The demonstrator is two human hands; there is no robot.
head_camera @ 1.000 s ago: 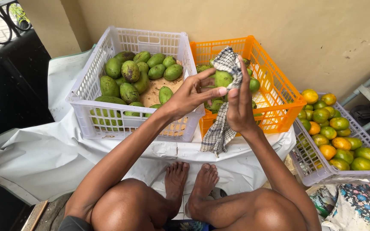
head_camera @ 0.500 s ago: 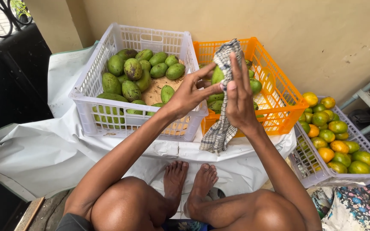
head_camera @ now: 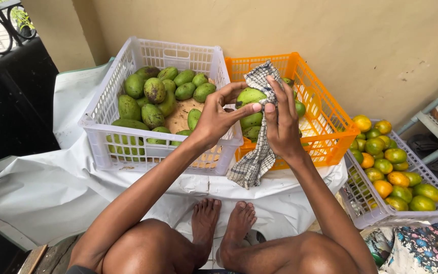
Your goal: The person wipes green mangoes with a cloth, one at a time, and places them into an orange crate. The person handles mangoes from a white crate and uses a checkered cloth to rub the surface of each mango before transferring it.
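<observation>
Fingers of the left hand [head_camera: 218, 117] curl round a smooth green mango [head_camera: 250, 96], thumb laid across it; the right hand [head_camera: 281, 124] presses a limp checked cloth [head_camera: 256, 157] flat against the fruit; both are raised above the orange lattice crate [head_camera: 325, 122], beside the white crate [head_camera: 128, 147] of mangoes.

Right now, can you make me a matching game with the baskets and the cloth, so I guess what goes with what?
Things:
1. white basket
2. orange basket
3. grey basket
4. checked cloth

Matches:
a. full of orange and green round fruit
b. hanging from the right hand
c. piled with green mangoes
d. behind the two hands, a few mangoes inside

Pairs: 1-c, 2-d, 3-a, 4-b
</observation>
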